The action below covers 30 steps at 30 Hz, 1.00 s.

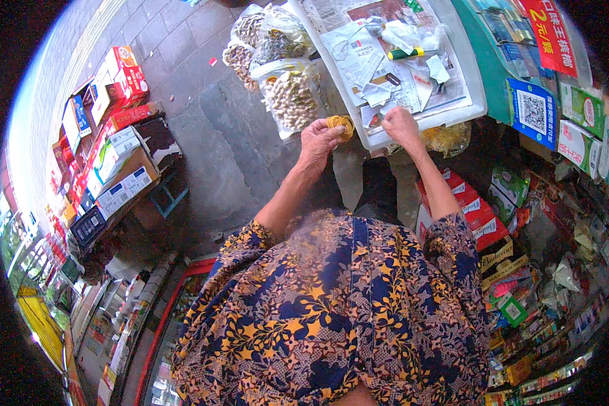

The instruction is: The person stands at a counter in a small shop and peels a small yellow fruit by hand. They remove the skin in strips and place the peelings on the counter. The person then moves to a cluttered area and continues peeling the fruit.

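My left hand [318, 139] grips a bundle of yellow rubber bands [343, 125] between thumb and fingers. Over the near edge of a white plastic tray [449, 121], my right hand [402, 125] is closed, and nothing shows between its curled fingers. Newspaper [457, 91] lines the tray. On it lie paper scraps [378, 94], a crumpled plastic bag [401, 35] and a green and yellow cylindrical object [406, 54]. Left of the tray stands a clear bag of pale, lumpy dried goods [292, 99], just beyond my left hand.
More bags of dried goods [281, 43] stand behind. Stacked cartons [119, 167] occupy a low stand at left. Red Budweiser cartons [469, 203] sit by my right arm. A green counter [487, 61] with a blue printed-code sign [532, 114] borders the tray.
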Tool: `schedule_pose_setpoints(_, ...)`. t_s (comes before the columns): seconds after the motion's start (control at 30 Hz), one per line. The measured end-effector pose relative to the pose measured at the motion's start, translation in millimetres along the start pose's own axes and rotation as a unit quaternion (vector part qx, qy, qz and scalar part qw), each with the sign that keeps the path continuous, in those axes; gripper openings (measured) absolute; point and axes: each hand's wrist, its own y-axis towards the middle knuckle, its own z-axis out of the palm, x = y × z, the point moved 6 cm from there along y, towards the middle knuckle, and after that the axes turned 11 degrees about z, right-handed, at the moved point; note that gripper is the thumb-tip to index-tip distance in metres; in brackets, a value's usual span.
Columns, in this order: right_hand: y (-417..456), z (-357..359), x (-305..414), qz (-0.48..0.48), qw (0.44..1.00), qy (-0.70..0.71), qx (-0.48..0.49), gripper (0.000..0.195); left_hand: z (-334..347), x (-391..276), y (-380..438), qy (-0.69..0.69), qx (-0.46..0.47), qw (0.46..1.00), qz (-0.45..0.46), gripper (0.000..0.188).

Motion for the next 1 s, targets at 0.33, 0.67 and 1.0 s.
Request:
schedule_pose_setpoints(0.33,0.8,12.7,18.1,0.054,0.989,-0.046,-0.132,0.014,-14.6,4.3,3.2,0.019,-0.013,1.000,0.005,0.021)
schedule_pose_setpoints(0.67,23.7,5.1,-25.2,0.047,0.994,0.089,-0.036,0.017,-14.7,-1.1,5.5,0.027,-0.011,1.000,0.005,0.024)
schedule_pose_setpoints(1.0,-40.5,-47.9,7.0,0.004,0.872,0.475,0.119,0.006,7.7,1.9,2.6,0.044,0.026,0.999,0.015,0.019)
